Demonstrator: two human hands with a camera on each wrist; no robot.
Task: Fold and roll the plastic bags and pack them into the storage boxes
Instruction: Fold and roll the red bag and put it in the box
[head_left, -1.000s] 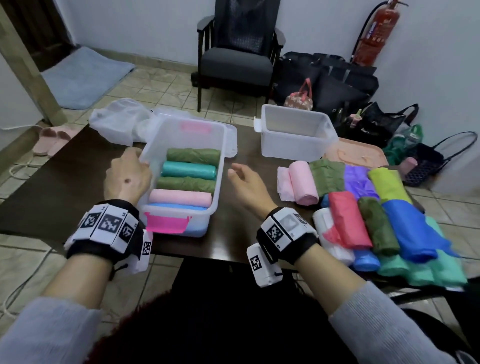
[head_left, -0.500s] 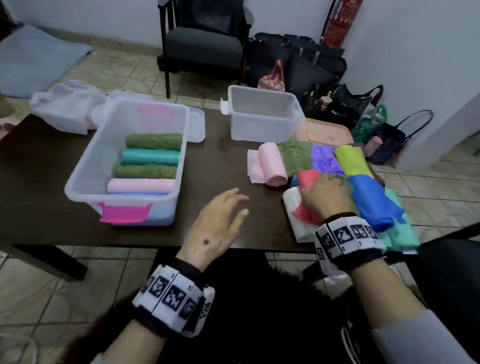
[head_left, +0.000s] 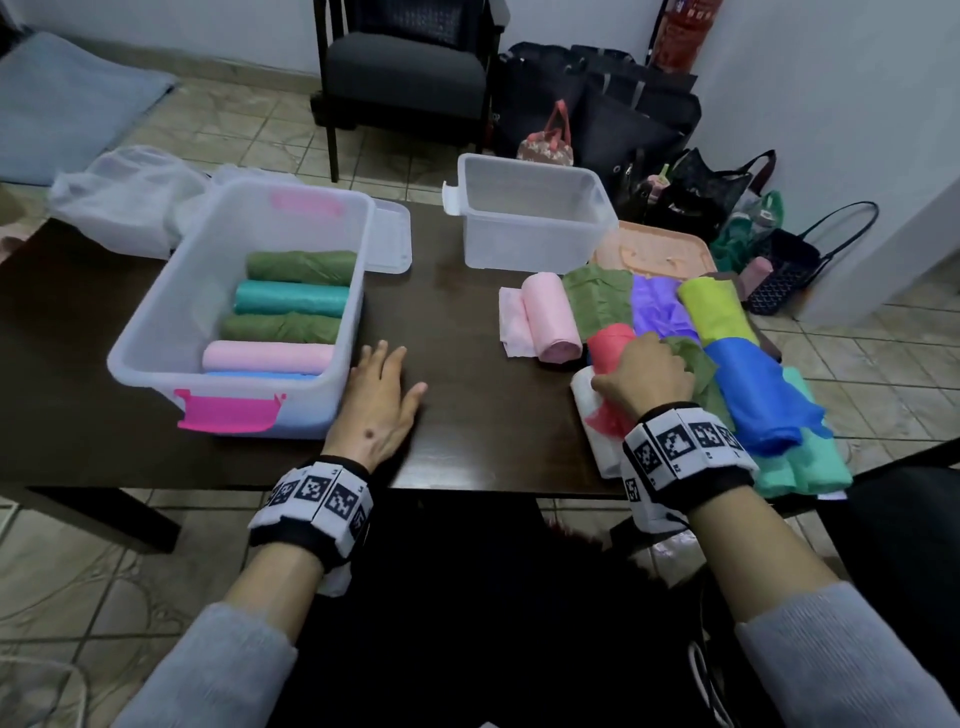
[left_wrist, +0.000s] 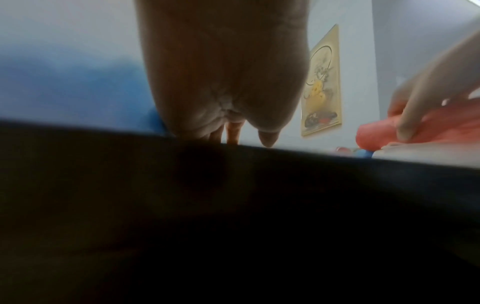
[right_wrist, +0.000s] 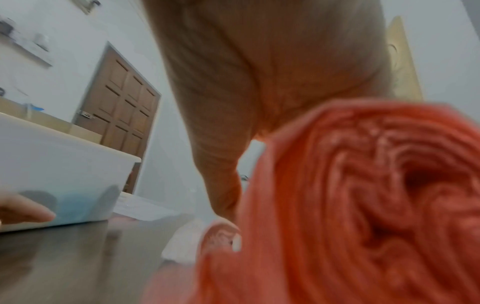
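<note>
A clear storage box (head_left: 156, 332) with a pink latch stands at the left of the dark table and holds several rolled bags, green, teal, pink and blue. A second clear box (head_left: 530, 218) stands empty at the back. At the right lies a pile of coloured bags (head_left: 743, 374), with a pink roll (head_left: 550, 317) beside it. My right hand (head_left: 644, 374) grips a red rolled bag (head_left: 613, 343) on top of a white bag; the roll's end (right_wrist: 363, 195) fills the right wrist view. My left hand (head_left: 379, 395) rests flat on the table beside the filled box, fingers straight.
A box lid (head_left: 389, 239) and a crumpled white bag (head_left: 124, 197) lie behind the filled box. An orange tray (head_left: 654, 254) sits behind the pile. A chair (head_left: 405, 67) and several dark bags stand on the floor beyond the table.
My left hand left the filled box's side and came down flat on the table to its right. My right hand moved onto the pile and closed round the red roll.
</note>
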